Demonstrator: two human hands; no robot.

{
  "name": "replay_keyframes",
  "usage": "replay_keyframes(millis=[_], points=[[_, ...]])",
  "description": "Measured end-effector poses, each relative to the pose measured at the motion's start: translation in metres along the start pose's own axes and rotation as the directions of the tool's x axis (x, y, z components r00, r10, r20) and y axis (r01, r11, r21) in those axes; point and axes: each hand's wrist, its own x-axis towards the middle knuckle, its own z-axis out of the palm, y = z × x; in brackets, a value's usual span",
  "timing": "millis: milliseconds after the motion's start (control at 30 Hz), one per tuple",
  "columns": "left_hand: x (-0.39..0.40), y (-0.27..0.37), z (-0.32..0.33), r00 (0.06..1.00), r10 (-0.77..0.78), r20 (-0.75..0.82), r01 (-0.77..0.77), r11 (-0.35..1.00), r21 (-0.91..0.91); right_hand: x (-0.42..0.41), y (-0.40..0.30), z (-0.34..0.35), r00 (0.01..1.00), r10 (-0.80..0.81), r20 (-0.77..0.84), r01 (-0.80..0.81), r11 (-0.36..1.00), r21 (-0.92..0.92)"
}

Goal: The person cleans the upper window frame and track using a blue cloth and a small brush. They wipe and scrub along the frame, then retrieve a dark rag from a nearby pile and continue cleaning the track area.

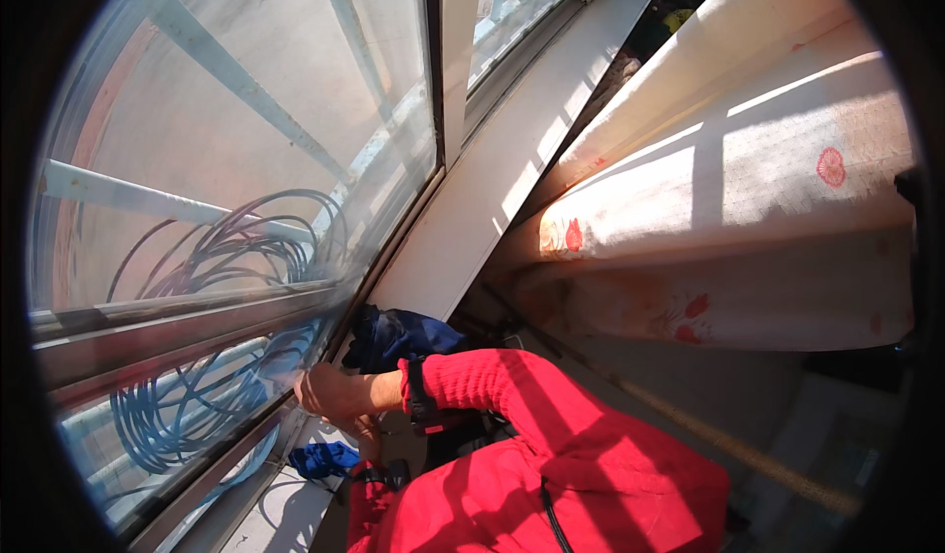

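Observation:
Both hands are at the lower edge of a glass window [280, 73], near its metal frame. My right hand [325, 394], bent and partly in shadow, is against the frame and the pane; what its fingers hold, if anything, is hidden. Just below it, my left hand [363, 429] is mostly covered by the right one, so its fingers cannot be made out. A crumpled blue cloth [323, 460] lies on the sill beside the left hand. Above the right forearm a dark blue cloth [402, 337] rests at the sill's edge.
The white sill [472, 206] runs up to the right. Outside the glass are pale metal bars [244, 84] and coiled cable [166, 424]. A patterned curtain [768, 176] hangs at the right, with a long pole [709, 435] below it.

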Motion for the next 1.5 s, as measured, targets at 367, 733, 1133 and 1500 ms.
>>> replay_keyframes(millis=[367, 733, 1133, 1500], points=[[0.033, 0.030, -0.018, 0.997, 0.041, -0.066, -0.047, 0.996, -0.081, -0.154, 0.134, -0.082, 0.900, 0.416, -0.127, -0.362, 0.879, 0.310], [0.041, 0.043, -0.027, 0.999, 0.004, -0.048, -0.010, 0.993, -0.121, -0.201, 0.232, -0.075, 0.872, 0.430, -0.235, -0.468, 0.873, -0.141], [0.041, 0.046, -0.032, 0.998, -0.009, -0.058, 0.001, 0.991, -0.136, -0.128, 0.162, -0.083, 0.773, 0.580, -0.256, -0.548, 0.814, 0.191], [0.039, 0.045, -0.030, 0.999, -0.008, -0.037, 0.002, 0.987, -0.158, -0.142, 0.211, -0.092, 0.709, 0.695, -0.118, -0.642, 0.706, 0.298]])
